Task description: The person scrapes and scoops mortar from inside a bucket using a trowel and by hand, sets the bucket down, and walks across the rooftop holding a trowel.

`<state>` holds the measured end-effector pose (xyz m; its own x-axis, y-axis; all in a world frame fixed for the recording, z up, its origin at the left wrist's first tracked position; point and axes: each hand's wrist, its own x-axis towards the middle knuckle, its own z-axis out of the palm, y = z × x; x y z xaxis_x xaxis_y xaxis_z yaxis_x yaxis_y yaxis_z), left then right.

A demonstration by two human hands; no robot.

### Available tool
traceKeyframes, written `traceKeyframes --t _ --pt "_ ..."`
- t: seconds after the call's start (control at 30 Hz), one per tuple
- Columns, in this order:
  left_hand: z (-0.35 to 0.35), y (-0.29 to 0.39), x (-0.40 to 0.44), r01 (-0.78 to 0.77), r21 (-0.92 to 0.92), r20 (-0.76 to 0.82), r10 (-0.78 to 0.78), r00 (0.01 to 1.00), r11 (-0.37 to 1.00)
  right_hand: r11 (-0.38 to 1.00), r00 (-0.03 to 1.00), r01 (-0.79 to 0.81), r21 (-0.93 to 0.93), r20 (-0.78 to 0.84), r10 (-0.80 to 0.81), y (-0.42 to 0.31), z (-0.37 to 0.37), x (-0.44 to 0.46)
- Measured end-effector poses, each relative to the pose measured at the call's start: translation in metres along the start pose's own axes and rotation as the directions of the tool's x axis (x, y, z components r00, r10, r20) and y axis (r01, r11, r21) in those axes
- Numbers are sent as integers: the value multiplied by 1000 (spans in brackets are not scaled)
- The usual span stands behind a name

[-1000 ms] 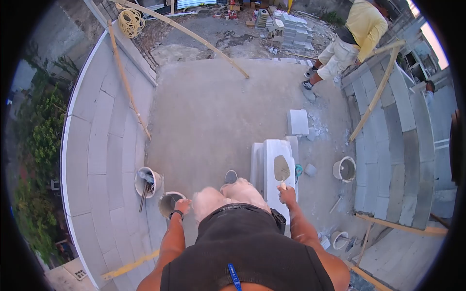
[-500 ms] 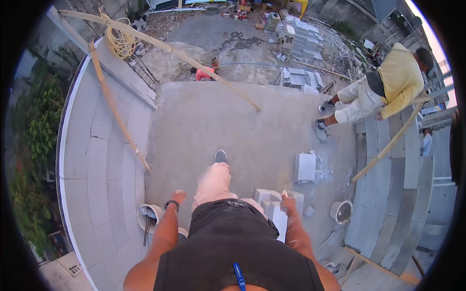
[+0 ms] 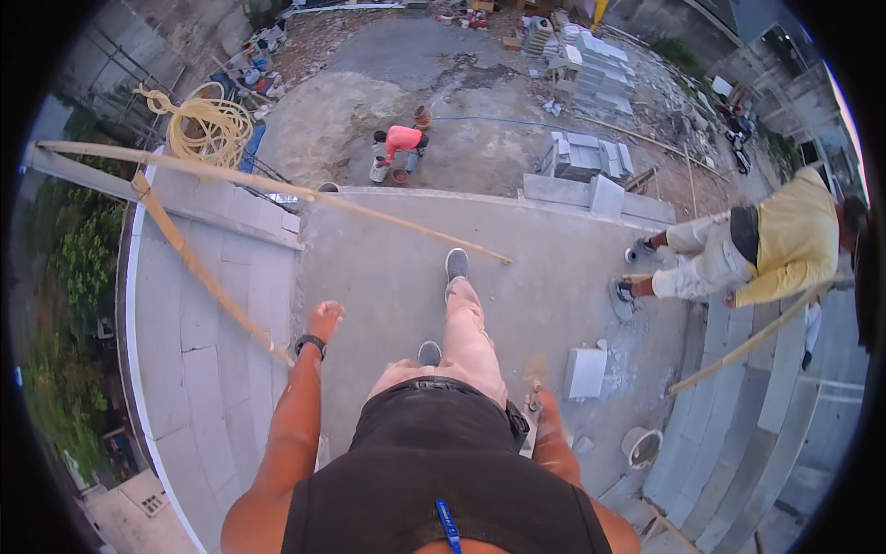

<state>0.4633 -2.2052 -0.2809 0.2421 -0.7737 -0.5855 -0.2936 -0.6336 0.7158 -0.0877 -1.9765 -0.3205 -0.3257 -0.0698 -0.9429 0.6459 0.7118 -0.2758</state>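
Observation:
My left hand (image 3: 325,319) swings forward over the concrete floor, a black watch (image 3: 311,345) on its wrist. Its fingers are loosely bent and slightly apart, with nothing visible in them. Low at my right side, my right hand (image 3: 543,401) has its fingers curled. A blurred tan patch shows just ahead of it, and what the fingers hold is unclear. The nearest thing to that hand is a pale block (image 3: 585,373) on the floor. My shoe (image 3: 457,264) is out in front in mid-stride.
A wooden pole (image 3: 277,188) slants across ahead; another brace (image 3: 203,263) leans on the left block wall (image 3: 198,369). At right are a white bucket (image 3: 641,447) and a co-worker in yellow (image 3: 798,231). Beyond the slab edge, a person in pink (image 3: 402,140) bends over buckets.
I have stepped forward, and my other foot leads. My left hand has swung forward and up. The slab's far edge and the person in pink show more fully.

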Motion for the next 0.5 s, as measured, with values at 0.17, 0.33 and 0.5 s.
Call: traceKeyframes --t 0.17,0.33,0.5 --pt "15 -70 15 83 398 92 -130 987 914 988 998 -9 -157 -67 -2 -84 63 22" --pt "20 -64 -13 126 457 202 -241 949 880 904 986 148 -401 -10 -165 -197 135 47" --pt "43 39 -17 429 -131 -149 -446 883 894 625 886 447 -640 221 -408 -313 235 25"
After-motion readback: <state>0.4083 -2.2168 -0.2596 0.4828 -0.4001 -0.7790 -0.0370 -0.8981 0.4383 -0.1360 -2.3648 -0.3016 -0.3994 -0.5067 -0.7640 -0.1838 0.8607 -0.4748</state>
